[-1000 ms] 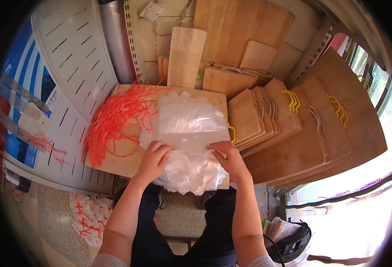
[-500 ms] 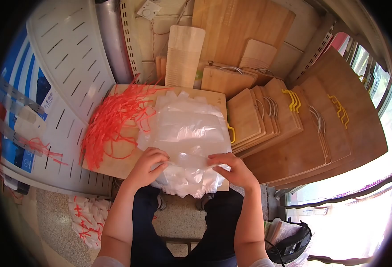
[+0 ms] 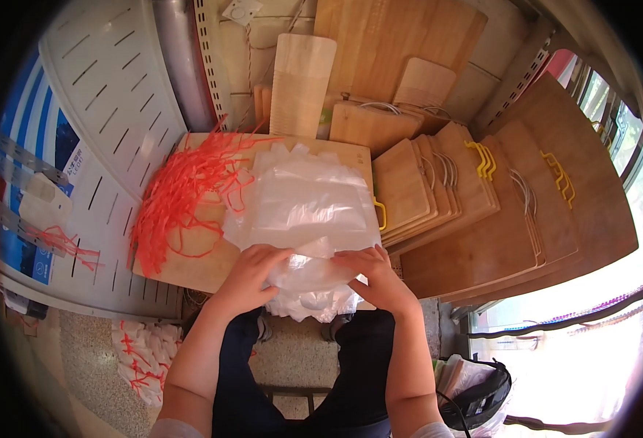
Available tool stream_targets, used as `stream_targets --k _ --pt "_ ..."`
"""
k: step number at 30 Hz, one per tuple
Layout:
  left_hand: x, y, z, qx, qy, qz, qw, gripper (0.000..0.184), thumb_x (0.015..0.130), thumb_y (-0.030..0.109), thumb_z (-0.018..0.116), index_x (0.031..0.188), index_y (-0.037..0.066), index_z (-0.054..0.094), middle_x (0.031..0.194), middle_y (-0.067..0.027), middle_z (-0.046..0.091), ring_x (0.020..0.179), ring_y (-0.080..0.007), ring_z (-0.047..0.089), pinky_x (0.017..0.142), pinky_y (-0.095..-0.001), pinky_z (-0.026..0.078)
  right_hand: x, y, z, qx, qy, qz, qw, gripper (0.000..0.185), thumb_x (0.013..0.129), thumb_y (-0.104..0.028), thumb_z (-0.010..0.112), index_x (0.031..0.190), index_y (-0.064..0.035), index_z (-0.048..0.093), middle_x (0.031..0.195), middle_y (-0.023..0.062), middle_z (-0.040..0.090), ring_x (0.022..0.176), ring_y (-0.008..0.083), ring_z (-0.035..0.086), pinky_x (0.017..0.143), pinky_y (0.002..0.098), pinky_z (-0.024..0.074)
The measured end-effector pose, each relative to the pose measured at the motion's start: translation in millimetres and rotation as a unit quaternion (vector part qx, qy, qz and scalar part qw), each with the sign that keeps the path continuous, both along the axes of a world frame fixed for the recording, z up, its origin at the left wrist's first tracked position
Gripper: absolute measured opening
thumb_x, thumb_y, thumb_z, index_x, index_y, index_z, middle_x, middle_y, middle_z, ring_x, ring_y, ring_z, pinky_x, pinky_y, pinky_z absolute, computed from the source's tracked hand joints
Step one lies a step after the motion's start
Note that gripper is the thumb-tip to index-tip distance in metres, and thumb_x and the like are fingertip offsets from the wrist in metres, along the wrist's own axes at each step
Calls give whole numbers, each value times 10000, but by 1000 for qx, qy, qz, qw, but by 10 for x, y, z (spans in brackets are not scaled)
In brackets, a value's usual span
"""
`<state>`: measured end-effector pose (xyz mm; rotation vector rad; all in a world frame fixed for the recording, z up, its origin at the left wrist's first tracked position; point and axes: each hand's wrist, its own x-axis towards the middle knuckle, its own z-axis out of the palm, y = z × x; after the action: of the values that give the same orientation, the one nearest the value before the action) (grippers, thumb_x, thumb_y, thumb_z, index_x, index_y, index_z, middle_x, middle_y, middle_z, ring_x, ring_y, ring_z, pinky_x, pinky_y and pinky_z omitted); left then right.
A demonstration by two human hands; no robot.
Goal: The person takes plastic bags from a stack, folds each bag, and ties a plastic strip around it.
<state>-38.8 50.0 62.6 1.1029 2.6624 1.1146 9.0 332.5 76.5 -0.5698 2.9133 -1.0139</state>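
Observation:
A thick stack of clear plastic bags [image 3: 310, 197] lies on a wooden board [image 3: 190, 259] in front of me. Near the stack's front, a plastic bag [image 3: 303, 271] is lifted and bulges between my hands, a folded corner sticking up at its far edge. My left hand [image 3: 252, 277] grips its left side, fingers along the far edge and thumb at the near side. Opposite it, my right hand [image 3: 376, 276] holds the right side the same way. Fingertips are partly hidden by the film. Left of the stack lies a heap of red plastic strings [image 3: 168, 201].
Wooden cutting boards [image 3: 460, 233] with wire and yellow handles lean at the right. A slotted white metal panel [image 3: 110, 146] rises at the left. On the floor are a bundle of white bags with red ties [image 3: 146, 358] and a black bag [image 3: 482, 398].
My fingers have spread from a pinch over the flat bag, thumbs drawing toward me. The bag between my hands now bulges, with a corner turned up. The view has shifted slightly.

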Motion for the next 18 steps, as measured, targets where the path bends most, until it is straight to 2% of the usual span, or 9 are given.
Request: stream_targets --k 1,7,10,13,15,18 --pt "9 29 -15 -32 21 0 999 665 671 12 663 1312 87 502 1188 -126 575 1213 -312 467 1051 -415 350 7 -4 9 -3 -7 -7 1000 521 761 -15 658 1263 -144 602 1291 61 590 1198 247 515 1141 485 226" --pt "2 56 -8 5 -68 -24 997 726 654 29 685 1341 103 461 1197 -125 555 1230 -315 448 1141 -486 250 13 -22 16 -57 -28 -27 998 601 743 -1 649 1317 -148 547 1380 79 510 1273 257 479 1160 535 183" --pt "-25 49 -43 51 -10 -27 998 766 644 31 697 1359 116 435 1248 -129 522 1266 -312 429 1159 -511 211 24 -29 23 -39 -14 -13 999 580 740 3 648 1293 -150 563 1387 85 501 1279 272 479 1157 540 190" --pt "-4 47 -99 54 11 -24 998 704 638 34 711 1305 121 504 1274 -133 493 1292 -313 417 1160 -509 214 23 -8 -27 -25 1 -2 1000 504 747 0 656 1228 -142 607 1364 86 521 1265 283 492 1159 541 184" --pt "33 60 -76 2 65 -23 998 618 640 33 709 1235 113 564 1276 -132 486 1257 -318 440 1142 -510 241 21 2 -66 -33 6 -2 999 421 762 -7 664 1165 -130 647 1343 85 538 1254 286 501 1162 542 174" --pt "39 52 -50 -19 105 -28 994 489 669 30 703 1146 104 626 1223 -119 524 1183 -318 474 1095 -484 297 10 24 -77 -41 -5 -2 999 302 794 -26 674 1086 -101 685 1249 80 606 1229 275 514 1128 499 268"
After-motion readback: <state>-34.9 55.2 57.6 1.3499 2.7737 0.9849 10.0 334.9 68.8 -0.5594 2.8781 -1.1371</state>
